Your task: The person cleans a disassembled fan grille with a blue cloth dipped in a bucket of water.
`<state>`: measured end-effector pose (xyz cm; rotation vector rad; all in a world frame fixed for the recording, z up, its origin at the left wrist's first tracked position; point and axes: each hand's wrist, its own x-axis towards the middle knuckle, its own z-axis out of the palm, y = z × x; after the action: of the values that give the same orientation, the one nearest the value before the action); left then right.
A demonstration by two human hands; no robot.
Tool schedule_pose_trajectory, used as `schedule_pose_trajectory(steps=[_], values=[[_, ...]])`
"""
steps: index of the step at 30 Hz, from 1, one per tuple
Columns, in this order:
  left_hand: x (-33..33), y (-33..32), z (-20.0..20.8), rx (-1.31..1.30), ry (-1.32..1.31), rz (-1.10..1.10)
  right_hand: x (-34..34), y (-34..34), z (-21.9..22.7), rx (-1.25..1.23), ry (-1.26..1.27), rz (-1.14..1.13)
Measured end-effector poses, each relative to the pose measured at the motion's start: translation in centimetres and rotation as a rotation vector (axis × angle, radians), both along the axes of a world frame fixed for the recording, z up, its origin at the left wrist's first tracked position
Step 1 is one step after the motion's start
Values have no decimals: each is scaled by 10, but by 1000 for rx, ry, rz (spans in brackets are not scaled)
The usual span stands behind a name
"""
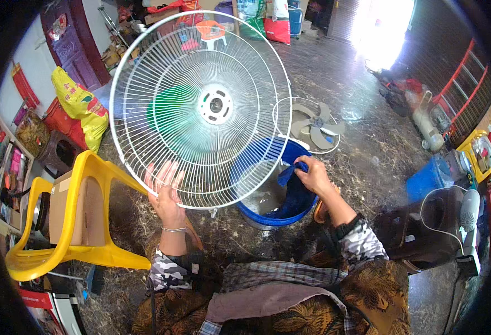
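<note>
My left hand (167, 202) is closed on the lower left rim of a round white wire fan guard (218, 95). The guard stands tilted up before me, its lower right part over a blue bucket (276, 221). Between the thumb and fingers of my right hand (317, 178) is a dark blue cloth (285, 175). That hand is above the bucket's right side, near the guard's edge. Greyish water shows inside the bucket. On the floor just beyond lie grey fan blades (319, 132), with a thin white ring around them.
A yellow plastic chair (128, 258) with a cardboard box (78, 215) stands at left. Something round and green (173, 114) shows through the guard's wires. At right are a small blue bin (428, 177), a hair dryer (470, 210) with a white cord, and a red ladder (462, 81).
</note>
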<state>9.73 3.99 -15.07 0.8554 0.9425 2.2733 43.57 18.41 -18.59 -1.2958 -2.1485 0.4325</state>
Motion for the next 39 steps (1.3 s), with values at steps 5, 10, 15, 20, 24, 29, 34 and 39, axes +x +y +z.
schedule_pose_trajectory(steps=[5,10,15,20,24,29,34,39], values=[[14,21,-9,52,0,77,-12,45,-35,-533,-260,321],[14,33,-18,-35,-53,111,-28,119,-79,-461,-657,307],[13,42,-29,-66,88,158,-32,122,-148,-694,-660,477],[3,65,-58,-101,589,132,-33,99,-217,-960,-818,632],[15,73,-65,-214,471,24,-51,95,-192,-1081,-913,956],[27,84,-81,-222,125,-64,15,74,-34,-749,-596,897],[27,84,-90,-112,103,-57,29,46,87,-738,-86,478],[43,76,-85,-78,101,-117,-36,72,95,-121,335,146]])
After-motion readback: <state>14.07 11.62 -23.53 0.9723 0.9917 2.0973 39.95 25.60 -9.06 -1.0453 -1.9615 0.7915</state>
